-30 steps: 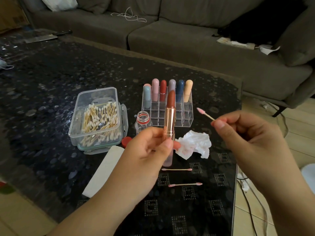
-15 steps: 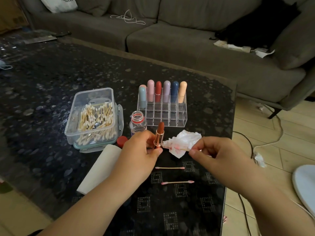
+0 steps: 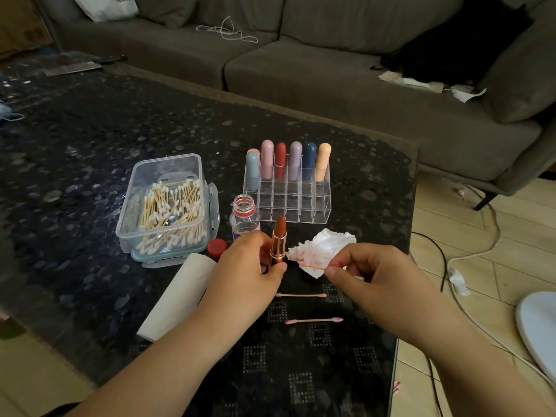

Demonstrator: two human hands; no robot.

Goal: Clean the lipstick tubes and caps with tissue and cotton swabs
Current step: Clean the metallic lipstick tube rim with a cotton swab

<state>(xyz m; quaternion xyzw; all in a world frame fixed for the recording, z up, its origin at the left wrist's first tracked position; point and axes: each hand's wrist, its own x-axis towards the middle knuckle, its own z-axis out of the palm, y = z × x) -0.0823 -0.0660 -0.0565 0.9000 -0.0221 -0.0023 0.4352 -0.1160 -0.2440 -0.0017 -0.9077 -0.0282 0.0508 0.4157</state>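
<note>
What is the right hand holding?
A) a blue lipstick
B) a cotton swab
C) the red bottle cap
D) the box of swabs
B: the right hand pinches a cotton swab whose pink tip lies over the tissue, while the left hand holds the lipstick.

Both forearms reach forward from the lower edge of the view, bare to the elbow. The left hand [image 3: 249,266] is raised, its fingers [image 3: 278,268] and thumb curled round a lipstick [image 3: 278,242] that stands upright. The right hand [image 3: 371,273], just beside it, pinches a cotton swab [image 3: 313,265] between thumb and forefinger, knuckles up, the swab pointing left.
</note>
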